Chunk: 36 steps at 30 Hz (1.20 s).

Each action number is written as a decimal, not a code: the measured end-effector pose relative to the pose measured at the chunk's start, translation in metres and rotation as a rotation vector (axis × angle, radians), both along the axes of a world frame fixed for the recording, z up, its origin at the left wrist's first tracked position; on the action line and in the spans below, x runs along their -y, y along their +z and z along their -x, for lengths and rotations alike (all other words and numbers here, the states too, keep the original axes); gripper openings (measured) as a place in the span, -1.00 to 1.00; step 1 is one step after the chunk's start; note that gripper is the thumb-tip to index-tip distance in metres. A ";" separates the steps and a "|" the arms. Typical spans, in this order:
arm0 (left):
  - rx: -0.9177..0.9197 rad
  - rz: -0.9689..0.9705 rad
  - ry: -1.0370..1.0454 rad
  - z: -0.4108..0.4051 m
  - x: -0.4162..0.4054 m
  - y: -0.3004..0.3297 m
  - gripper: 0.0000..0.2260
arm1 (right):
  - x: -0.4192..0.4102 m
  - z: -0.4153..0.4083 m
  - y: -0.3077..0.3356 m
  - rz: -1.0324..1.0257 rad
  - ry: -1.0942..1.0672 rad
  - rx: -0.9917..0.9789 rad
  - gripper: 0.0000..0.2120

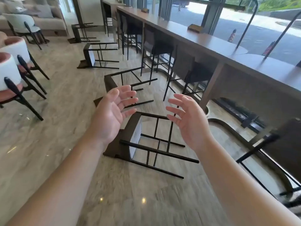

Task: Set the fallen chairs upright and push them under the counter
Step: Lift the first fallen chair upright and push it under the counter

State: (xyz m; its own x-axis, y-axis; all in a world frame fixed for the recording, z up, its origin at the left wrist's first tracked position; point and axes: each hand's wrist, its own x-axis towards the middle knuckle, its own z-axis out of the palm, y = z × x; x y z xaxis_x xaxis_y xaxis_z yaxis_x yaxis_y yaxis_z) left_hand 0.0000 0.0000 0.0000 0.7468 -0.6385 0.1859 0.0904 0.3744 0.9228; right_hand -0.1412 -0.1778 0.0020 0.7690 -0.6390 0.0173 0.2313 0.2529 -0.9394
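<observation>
Several dark bar chairs with thin black legs lie on their sides in a row on the marble floor. The nearest fallen chair (pixel 135 144) lies just below my hands, its legs pointing right. Behind it lie a second (pixel 112 83), a third (pixel 88 57) and a fourth (pixel 76 32). My left hand (pixel 112 111) and my right hand (pixel 187 119) are both held out above the nearest chair, palms facing each other, fingers spread, touching nothing. The long brown counter (pixel 203 38) runs along the window on the right.
Upright bar chairs (pixel 156 49) stand tucked under the counter. Another one (pixel 280 144) stands at the near right. White and pink armchairs (pixel 14 67) line the left side, with a sofa (pixel 48 20) at the back. Open floor lies between the armchairs and the fallen chairs.
</observation>
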 end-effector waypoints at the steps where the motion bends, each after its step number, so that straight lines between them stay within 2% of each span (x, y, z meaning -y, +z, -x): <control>1: -0.014 0.008 0.001 -0.003 -0.001 -0.001 -0.55 | -0.002 -0.005 -0.002 -0.013 0.005 0.001 -0.70; 13: -0.056 -0.041 0.008 -0.072 0.018 -0.023 -0.56 | 0.021 -0.085 -0.030 -0.111 0.067 -0.011 -0.68; 22: -0.100 -0.122 0.065 -0.172 0.067 -0.040 -0.61 | 0.080 -0.186 -0.058 -0.161 0.094 -0.027 -0.72; 30: -0.086 -0.214 0.020 -0.262 0.135 -0.037 -0.61 | 0.142 -0.272 -0.067 -0.210 0.091 -0.040 -0.71; 36: -0.079 -0.218 -0.019 -0.314 0.156 -0.040 -0.62 | 0.157 -0.325 -0.067 -0.200 0.082 -0.066 -0.67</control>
